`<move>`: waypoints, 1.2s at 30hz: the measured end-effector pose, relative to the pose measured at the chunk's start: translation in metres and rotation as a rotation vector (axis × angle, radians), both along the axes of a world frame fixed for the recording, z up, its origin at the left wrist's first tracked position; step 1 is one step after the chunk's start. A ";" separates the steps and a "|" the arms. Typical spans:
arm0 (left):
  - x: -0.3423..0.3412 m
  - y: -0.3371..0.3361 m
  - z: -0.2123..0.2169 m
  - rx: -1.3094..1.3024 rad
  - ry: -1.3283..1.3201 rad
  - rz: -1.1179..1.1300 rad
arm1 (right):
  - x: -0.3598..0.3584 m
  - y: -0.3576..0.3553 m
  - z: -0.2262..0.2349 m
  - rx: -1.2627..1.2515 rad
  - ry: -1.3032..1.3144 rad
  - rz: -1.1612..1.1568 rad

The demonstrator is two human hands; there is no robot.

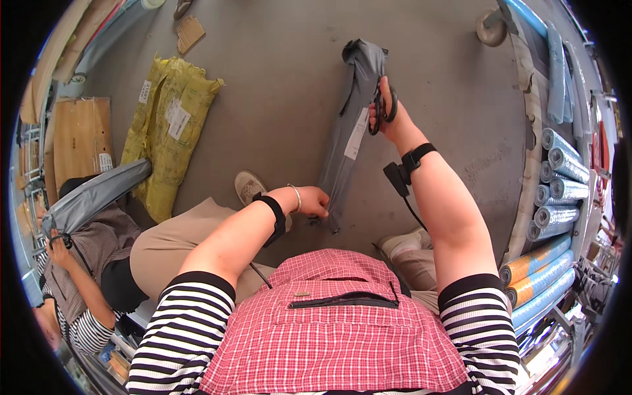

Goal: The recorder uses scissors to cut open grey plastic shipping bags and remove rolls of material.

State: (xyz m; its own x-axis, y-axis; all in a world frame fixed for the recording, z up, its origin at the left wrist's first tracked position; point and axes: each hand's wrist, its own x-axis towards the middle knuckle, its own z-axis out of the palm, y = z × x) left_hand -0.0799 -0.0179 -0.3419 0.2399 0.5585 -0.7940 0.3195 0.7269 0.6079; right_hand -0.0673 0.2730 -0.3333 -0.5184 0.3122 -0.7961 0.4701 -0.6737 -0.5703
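Observation:
A long, narrow grey plastic package [353, 85] slants in front of me, its crumpled far end leaning right and its thin near end by my left hand. A white label [356, 135] sticks to its side. My left hand [311, 201] is closed on the near end, fingers pinching the plastic. Black-handled scissors [393, 105] are in my right hand [390, 125], which is closed round the handles beside the package's far half. The scissors' blades are hidden behind the hand and package.
On the floor to the left lies a yellow wrapped parcel [187, 131]. Next to it a co-worker [99, 263] holds another grey package [92, 194]. Rolled blue and orange sheets [556, 191] fill a rack at right. A caster wheel [491, 27] stands far right; cardboard [82, 135] leans at left.

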 end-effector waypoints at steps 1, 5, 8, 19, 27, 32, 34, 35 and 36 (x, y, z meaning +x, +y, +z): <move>0.000 -0.002 -0.004 -0.014 0.024 -0.055 | -0.004 0.005 -0.003 0.032 -0.004 -0.071; -0.004 -0.015 -0.020 -0.022 0.034 -0.072 | -0.004 0.037 -0.008 0.168 -0.044 -0.174; -0.004 -0.019 -0.029 -0.002 0.126 0.054 | 0.018 0.054 -0.009 0.116 -0.086 -0.104; 0.010 0.002 -0.038 0.048 0.430 0.174 | 0.184 -0.017 -0.054 0.858 -0.686 0.482; 0.011 -0.010 -0.052 -0.066 0.342 0.510 | 0.244 -0.048 -0.063 0.542 -0.703 0.817; 0.018 -0.007 -0.039 -0.231 0.195 0.567 | 0.232 -0.075 -0.047 0.976 -0.530 1.129; 0.024 -0.003 -0.034 -0.281 0.204 0.581 | 0.210 -0.094 -0.040 0.867 -0.308 1.072; 0.026 0.000 -0.032 -0.263 0.216 0.568 | 0.202 -0.104 -0.035 0.962 -0.026 1.025; 0.027 0.002 -0.030 -0.145 0.236 0.449 | 0.192 -0.116 -0.032 0.911 0.102 1.040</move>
State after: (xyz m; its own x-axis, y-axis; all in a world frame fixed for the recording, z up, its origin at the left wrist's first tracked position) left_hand -0.0529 -0.0161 -0.3723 -0.1920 0.4458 -0.8743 0.0736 0.8949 0.4402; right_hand 0.1246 0.1569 -0.3648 -0.8738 0.1342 -0.4673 0.4514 0.5811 -0.6771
